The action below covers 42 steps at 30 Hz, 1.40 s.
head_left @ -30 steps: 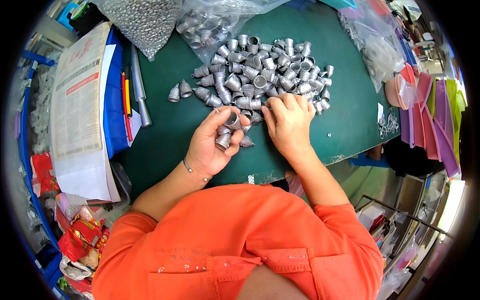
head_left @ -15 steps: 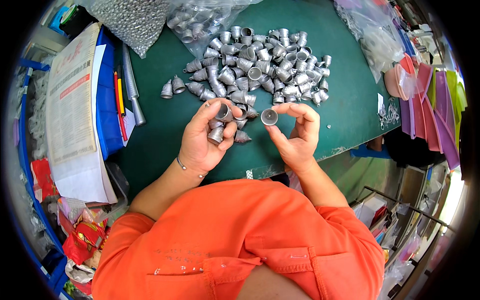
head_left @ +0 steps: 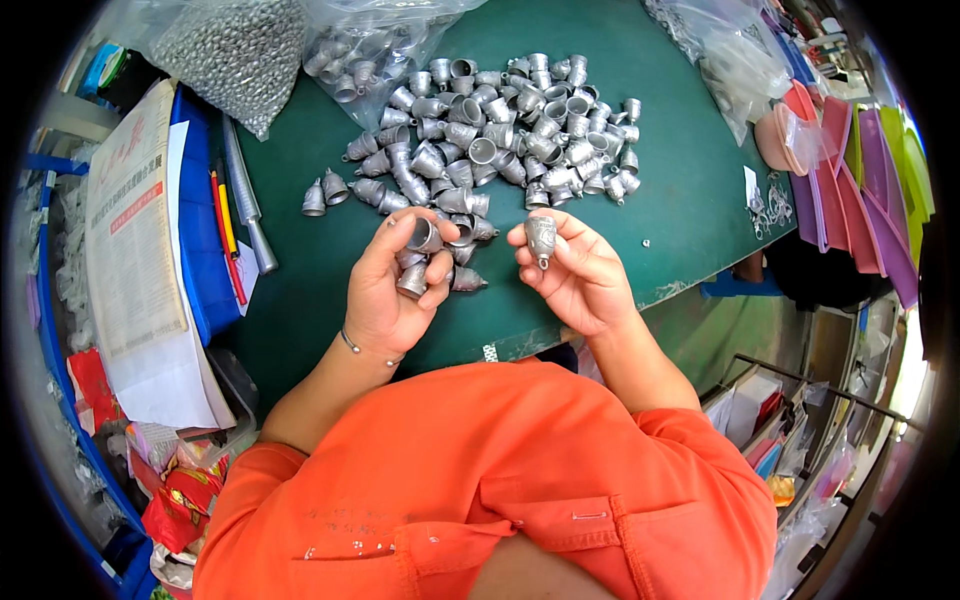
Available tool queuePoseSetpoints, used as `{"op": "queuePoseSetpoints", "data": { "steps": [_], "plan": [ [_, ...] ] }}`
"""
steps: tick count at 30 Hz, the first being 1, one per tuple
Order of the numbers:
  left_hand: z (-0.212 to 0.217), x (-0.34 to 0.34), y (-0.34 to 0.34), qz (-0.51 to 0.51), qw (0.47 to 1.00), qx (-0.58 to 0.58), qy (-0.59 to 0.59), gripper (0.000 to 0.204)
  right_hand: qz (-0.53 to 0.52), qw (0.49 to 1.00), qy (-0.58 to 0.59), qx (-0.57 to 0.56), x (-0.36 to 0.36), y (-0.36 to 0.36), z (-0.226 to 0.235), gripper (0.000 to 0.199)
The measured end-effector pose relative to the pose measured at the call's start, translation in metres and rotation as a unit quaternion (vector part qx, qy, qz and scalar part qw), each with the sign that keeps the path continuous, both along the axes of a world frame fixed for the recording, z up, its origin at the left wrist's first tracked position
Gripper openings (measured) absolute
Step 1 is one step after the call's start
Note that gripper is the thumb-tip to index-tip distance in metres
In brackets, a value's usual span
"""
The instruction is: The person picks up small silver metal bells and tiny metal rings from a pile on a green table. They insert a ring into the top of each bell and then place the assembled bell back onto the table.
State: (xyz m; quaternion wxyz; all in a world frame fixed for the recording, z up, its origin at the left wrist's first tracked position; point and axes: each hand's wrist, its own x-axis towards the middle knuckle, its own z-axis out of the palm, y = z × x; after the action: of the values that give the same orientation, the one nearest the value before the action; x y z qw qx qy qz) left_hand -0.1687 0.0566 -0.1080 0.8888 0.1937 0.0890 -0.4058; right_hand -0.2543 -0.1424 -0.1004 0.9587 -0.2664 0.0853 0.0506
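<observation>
Right hand (head_left: 580,275) raised just over the near edge of the green cutting mat (head_left: 300,290), at about 6 o'clock from the pile of grey metal bell-shaped caps (head_left: 490,140). Pinching one bell-shaped cap (head_left: 541,238) between thumb and fingertips, clamped on its flanks. Long axis of that cap near vertical in the view: wide rounded body toward 12 o'clock, narrow stem tip toward 6 o'clock. Palm turned inward toward the left, wrist bent, forearm entering from the lower edge at roughly 5 o'clock.

Left hand (head_left: 395,290) at 9 o'clock of the right, well clear of touching it. Fingers curled closed around a cluster of several caps (head_left: 415,262); uppermost one gripped between thumb and forefinger with open mouth facing 2 o'clock; another lower in the palm, mouth direction not clear. Thin bracelet (head_left: 352,345) at the wrist. Forearm from about 7 o'clock.

Stray caps (head_left: 325,192) at 10 o'clock of the left hand. Clear bag of caps (head_left: 360,50) and bag of small metal pieces (head_left: 235,50) at the far edge of the mat. Blue bin (head_left: 200,250) with newspaper (head_left: 135,230) at 9 o'clock; pencils (head_left: 225,230) alongside. Coloured sheets (head_left: 870,190) at 3 o'clock.
</observation>
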Motion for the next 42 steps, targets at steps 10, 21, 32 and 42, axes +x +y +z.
{"op": "queuePoseSetpoints", "data": {
  "steps": [10, 21, 32, 42],
  "plan": [
    [0.001, 0.000, 0.000, -0.001, 1.000, -0.010, 0.015, 0.017, -0.100, 0.876, 0.065, -0.467, -0.002, -0.009, 0.018, 0.012],
    [0.002, 0.000, -0.001, -0.004, 1.000, -0.004, 0.001, 0.017, -0.190, 0.428, 0.035, -0.883, 0.036, -0.009, 0.002, 0.036],
    [0.003, -0.001, 0.000, -0.006, 1.000, -0.005, -0.007, 0.017, -0.285, 0.669, -0.204, -0.655, 0.030, 0.001, -0.005, 0.037],
    [0.002, -0.002, 0.001, -0.006, 1.000, -0.002, 0.002, 0.016, -0.013, 0.990, -0.140, 0.028, 0.011, -0.027, 0.020, 0.047]
  ]
}}
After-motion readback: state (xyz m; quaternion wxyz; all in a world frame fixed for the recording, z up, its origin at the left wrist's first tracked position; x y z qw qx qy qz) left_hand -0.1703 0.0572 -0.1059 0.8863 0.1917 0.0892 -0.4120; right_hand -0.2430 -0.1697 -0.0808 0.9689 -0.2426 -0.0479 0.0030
